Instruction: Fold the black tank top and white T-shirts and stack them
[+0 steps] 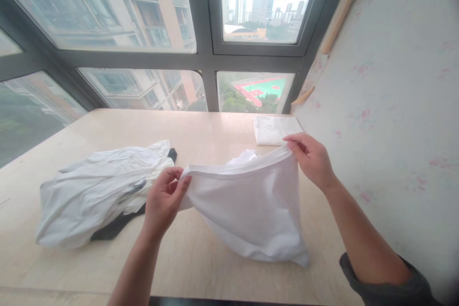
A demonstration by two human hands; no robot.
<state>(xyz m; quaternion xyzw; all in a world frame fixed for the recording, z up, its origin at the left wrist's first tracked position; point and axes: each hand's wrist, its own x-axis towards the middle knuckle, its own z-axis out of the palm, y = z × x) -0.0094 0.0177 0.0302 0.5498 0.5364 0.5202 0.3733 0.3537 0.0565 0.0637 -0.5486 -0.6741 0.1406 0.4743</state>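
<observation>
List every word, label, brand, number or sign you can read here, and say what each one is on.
None can be read.
No lettering shows on the held white cloth, the folded white cloth or the wall.
Any signs on the buildings outside are too small to read.

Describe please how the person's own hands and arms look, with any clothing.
The left hand and right hand are bare, with no gloves, rings or watch visible. A dark grey sleeve is bunched on the right arm; no left sleeve shows.
</observation>
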